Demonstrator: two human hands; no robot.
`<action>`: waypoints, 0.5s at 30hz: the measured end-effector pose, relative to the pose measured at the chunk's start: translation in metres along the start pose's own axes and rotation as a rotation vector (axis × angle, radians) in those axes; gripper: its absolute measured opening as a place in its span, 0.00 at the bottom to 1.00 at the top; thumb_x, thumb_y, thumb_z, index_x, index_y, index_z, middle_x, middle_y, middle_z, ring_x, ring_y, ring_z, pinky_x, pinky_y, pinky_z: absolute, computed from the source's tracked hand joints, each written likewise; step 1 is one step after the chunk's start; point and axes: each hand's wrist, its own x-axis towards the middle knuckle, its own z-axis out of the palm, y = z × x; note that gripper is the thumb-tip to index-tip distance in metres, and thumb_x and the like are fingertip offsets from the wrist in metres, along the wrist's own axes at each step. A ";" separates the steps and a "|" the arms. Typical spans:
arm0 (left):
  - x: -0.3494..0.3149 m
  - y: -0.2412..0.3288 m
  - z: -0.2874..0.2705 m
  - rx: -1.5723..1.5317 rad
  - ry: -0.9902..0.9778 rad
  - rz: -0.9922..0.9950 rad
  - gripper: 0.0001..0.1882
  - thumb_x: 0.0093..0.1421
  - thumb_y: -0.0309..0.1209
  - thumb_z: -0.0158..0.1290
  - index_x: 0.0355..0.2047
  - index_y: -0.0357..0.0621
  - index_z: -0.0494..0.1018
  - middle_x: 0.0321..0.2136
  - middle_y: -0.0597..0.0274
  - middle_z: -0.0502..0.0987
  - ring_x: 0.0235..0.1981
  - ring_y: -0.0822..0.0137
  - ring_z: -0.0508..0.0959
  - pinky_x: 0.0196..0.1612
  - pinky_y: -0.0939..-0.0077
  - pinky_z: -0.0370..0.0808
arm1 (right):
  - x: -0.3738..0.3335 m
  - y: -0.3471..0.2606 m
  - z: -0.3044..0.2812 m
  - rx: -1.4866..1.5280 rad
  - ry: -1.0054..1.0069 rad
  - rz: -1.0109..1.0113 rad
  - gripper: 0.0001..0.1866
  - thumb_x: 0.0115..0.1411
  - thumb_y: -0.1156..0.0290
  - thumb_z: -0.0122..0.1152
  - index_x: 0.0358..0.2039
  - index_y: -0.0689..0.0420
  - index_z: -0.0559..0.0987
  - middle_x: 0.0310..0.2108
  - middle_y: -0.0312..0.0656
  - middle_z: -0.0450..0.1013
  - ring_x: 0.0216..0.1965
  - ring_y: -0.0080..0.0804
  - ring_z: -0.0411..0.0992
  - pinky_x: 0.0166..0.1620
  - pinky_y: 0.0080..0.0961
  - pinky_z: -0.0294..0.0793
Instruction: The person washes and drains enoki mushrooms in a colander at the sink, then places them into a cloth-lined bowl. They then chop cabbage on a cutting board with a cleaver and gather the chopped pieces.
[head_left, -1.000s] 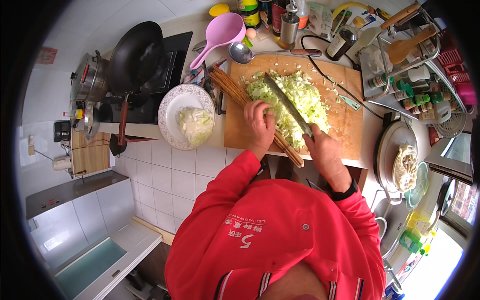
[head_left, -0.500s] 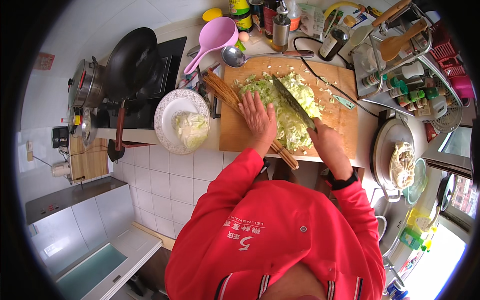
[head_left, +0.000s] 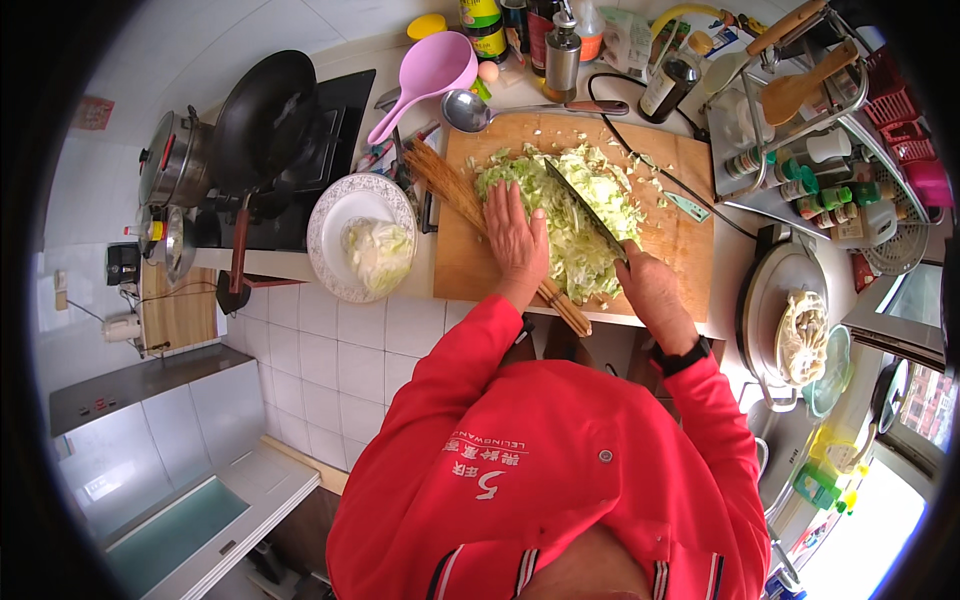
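Note:
Shredded cabbage [head_left: 575, 262] lies in a broad heap on the wooden cutting board [head_left: 680, 250]. My right hand [head_left: 652, 288] is closed round the handle of a kitchen knife [head_left: 583, 203]; its dark blade slants across the heap, pointing far left. My left hand [head_left: 518, 240] lies flat at the heap's left side, fingers stretched and close together. Under that hand runs a straw brush [head_left: 445, 185], its bristles toward the far left and its bound end near the board's front edge. The hand hides the brush's middle. A small pale green tool [head_left: 687, 207] lies on the board's right part.
Left of the board, a patterned plate [head_left: 322, 240] holds a pale piece of cabbage [head_left: 380, 255]. A black wok [head_left: 262, 125] stands on the stove. Behind the board lie a pink ladle [head_left: 440, 68], a metal ladle [head_left: 468, 110] and bottles. A dark cable [head_left: 640, 155] crosses the board's far right.
The view has shifted slightly. The knife blade shows narrower, more edge-on, over the cabbage. My left hand stays flat in much the same place.

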 end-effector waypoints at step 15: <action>0.001 -0.002 0.003 0.035 0.016 0.029 0.30 0.63 0.40 0.42 0.61 0.34 0.57 0.63 0.45 0.56 0.66 0.47 0.51 0.67 0.51 0.43 | 0.002 -0.008 0.008 -0.054 0.084 -0.010 0.11 0.60 0.63 0.55 0.38 0.55 0.72 0.22 0.47 0.74 0.25 0.48 0.75 0.27 0.41 0.73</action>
